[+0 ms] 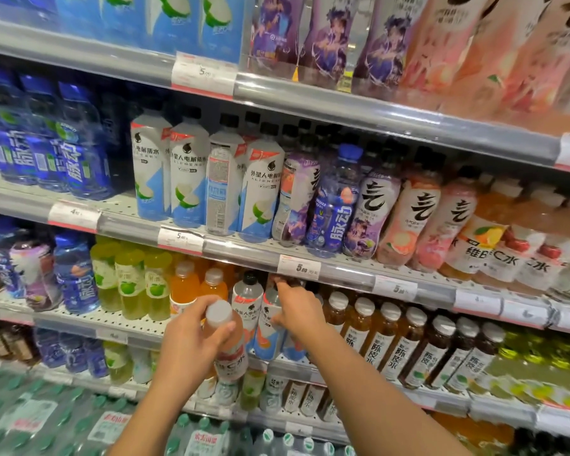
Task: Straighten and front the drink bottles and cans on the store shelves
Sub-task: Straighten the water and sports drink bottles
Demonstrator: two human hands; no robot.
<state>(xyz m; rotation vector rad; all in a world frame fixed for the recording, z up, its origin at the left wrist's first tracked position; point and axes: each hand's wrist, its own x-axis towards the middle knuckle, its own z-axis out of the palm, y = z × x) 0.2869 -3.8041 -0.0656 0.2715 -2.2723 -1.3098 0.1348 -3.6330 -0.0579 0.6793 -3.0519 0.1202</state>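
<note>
Two bare forearms, no sleeves

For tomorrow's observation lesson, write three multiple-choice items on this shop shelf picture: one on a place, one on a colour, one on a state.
1. Where is the orange bottle with the white cap?
A. In the left hand
B. On the top shelf
C. On the floor

2. What colour are the caps of the brown tea bottles to the right of the hands?
A. Red
B. White
C. Green

3. What is the right hand doing?
A. Hanging idle
B. Resting flat on a price tag
C. Gripping a white bottle on the shelf

Answers:
1 A: the left hand has its fingers wrapped round it in front of the shelf.
2 B: every cap in that row is white.
3 C: its fingers curl round the white bottle.
</note>
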